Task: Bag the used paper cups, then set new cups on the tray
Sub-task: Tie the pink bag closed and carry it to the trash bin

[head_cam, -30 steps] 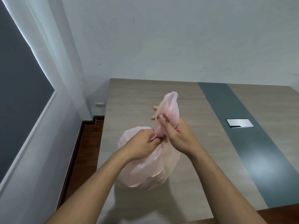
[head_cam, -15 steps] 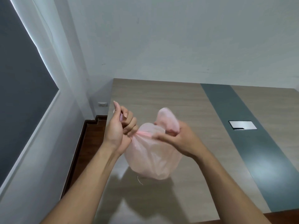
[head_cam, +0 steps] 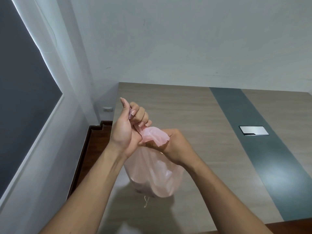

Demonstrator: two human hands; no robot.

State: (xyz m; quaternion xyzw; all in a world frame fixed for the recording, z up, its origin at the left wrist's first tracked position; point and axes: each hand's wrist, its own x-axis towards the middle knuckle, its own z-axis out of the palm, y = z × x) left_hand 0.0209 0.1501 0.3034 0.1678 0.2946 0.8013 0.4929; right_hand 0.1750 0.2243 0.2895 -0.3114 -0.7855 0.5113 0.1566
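Note:
A thin pink plastic bag (head_cam: pixel 156 176) hangs in the air above the wooden table (head_cam: pixel 194 115), bulging with pale shapes inside that I cannot make out clearly. My left hand (head_cam: pixel 128 130) is closed on one twisted strip of the bag's top, pulled up and to the left. My right hand (head_cam: pixel 175 146) grips the bunched neck of the bag just beside it, with a pink flap sticking out above its fingers. A loose thread dangles under the bag. No cups or tray show outside the bag.
The table has a dark grey stripe (head_cam: pixel 253 132) with a metal cable hatch (head_cam: pixel 254 130) at the right. A white wall stands behind, a dark window (head_cam: pixel 22 92) at the left, and brown floor (head_cam: pixel 94 146) lies beside the table's left edge.
My left hand pulled a strip of the bag's top out to the left and then upward. The right hand stayed on the neck. The bag now hangs lower under both hands.

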